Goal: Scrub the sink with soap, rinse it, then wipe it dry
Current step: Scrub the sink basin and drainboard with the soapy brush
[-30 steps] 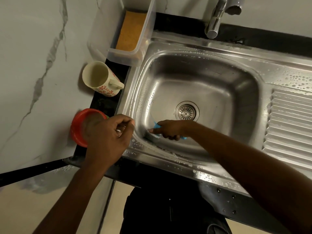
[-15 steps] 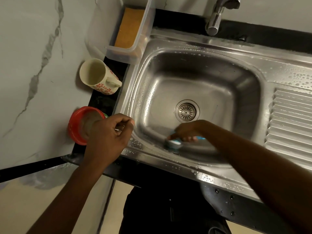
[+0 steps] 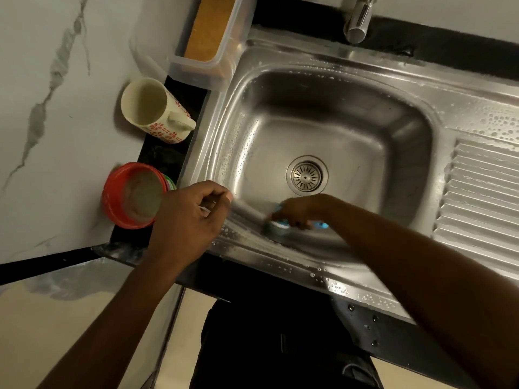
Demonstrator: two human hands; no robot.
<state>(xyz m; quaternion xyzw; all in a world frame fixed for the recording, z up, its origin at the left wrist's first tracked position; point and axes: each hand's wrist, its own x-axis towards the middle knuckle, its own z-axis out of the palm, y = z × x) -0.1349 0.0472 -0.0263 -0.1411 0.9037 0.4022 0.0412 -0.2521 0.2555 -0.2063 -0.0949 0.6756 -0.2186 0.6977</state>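
The steel sink (image 3: 331,108) is wet, with soap bubbles on its rim and on the ribbed drainboard (image 3: 483,192). Its drain (image 3: 307,176) sits in the middle of the basin. My right hand (image 3: 303,210) grips a blue scrub brush (image 3: 280,224) and presses it against the basin's near wall, just left of the drain. My left hand (image 3: 188,220) rests on the sink's front left corner with its fingers curled, and something small and pale shows between them. A red tub of soap paste (image 3: 132,195) stands open beside that hand.
A cream mug with red flowers (image 3: 154,110) stands on the black counter left of the sink. Behind it is a clear plastic box holding an orange sponge (image 3: 210,26). The tap (image 3: 358,18) hangs over the sink's back edge. A marble wall runs along the left.
My right hand has slid the brush along the basin's near wall, first to the right and then slightly back to the left. My left hand has stayed on the sink's corner.
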